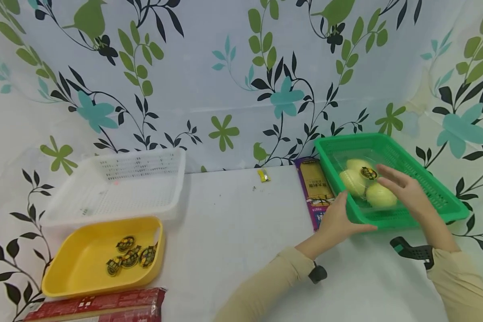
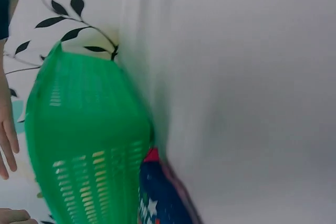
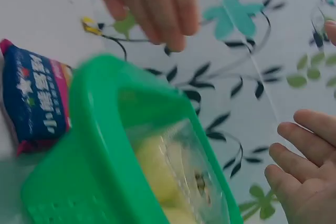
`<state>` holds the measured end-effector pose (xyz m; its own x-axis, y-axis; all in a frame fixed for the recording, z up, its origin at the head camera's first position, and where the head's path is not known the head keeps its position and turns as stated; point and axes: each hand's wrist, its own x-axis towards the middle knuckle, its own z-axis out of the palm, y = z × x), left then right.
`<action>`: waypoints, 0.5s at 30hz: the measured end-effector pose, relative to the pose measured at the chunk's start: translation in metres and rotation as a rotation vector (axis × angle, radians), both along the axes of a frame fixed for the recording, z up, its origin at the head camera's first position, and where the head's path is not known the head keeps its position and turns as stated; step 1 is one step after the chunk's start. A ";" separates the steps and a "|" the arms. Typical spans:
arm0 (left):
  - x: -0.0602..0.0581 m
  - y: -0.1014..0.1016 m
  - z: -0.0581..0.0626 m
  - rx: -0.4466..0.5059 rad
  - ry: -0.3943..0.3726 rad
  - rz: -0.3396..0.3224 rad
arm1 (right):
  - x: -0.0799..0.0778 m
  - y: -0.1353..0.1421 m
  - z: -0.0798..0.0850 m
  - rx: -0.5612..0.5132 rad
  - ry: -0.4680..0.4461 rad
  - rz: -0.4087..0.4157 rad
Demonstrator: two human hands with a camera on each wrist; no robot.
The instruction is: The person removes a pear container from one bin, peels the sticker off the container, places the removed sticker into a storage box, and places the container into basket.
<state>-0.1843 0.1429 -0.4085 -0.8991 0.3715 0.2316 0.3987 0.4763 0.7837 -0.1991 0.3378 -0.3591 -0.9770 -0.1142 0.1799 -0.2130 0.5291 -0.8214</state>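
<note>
A green basket (image 1: 422, 179) on the right holds a clear plastic pack of round yellow-green fruit (image 1: 381, 195), with a black-and-yellow label on it. At the basket's near left corner is my left hand (image 1: 338, 221), its thumb and fingers spread apart. My right hand (image 1: 406, 190) hovers over the fruit pack with its fingers extended; in the right wrist view this right hand (image 3: 307, 174) holds nothing. Both hands appear in that view, the left hand (image 3: 152, 6) above the basket rim. Whether the left hand touches the basket, I cannot tell.
A purple pasta packet (image 1: 315, 190) lies against the green basket's left side. A small yellow wrapper (image 1: 263, 175) is on the table. On the left are a white basket (image 1: 177, 192), a yellow tray (image 1: 74, 259) with several dark-labelled pieces, and red packaging (image 1: 104, 304).
</note>
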 end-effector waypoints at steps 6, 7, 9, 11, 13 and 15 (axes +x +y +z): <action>-0.003 0.018 -0.005 -0.147 0.067 0.060 | -0.005 0.037 -0.006 -0.042 0.007 -0.057; -0.004 0.018 -0.006 -0.166 0.093 0.067 | -0.006 0.042 -0.006 -0.040 -0.001 -0.068; -0.005 0.019 -0.008 -0.235 0.171 0.073 | -0.007 0.054 -0.006 -0.015 -0.038 -0.097; -0.006 0.019 -0.010 -0.307 0.264 0.073 | -0.011 0.065 -0.004 -0.005 -0.100 -0.133; -0.007 0.019 -0.012 -0.375 0.353 0.069 | -0.014 0.074 -0.002 -0.001 -0.158 -0.149; -0.008 0.020 -0.015 -0.419 0.431 0.068 | -0.018 0.081 -0.001 0.014 -0.206 -0.144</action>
<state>-0.1927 0.1626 -0.4237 -0.7816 0.4548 0.4269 0.5966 0.7449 0.2986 -0.2172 0.4183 -0.3602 -0.9993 0.0278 -0.0255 0.0366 0.5536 -0.8320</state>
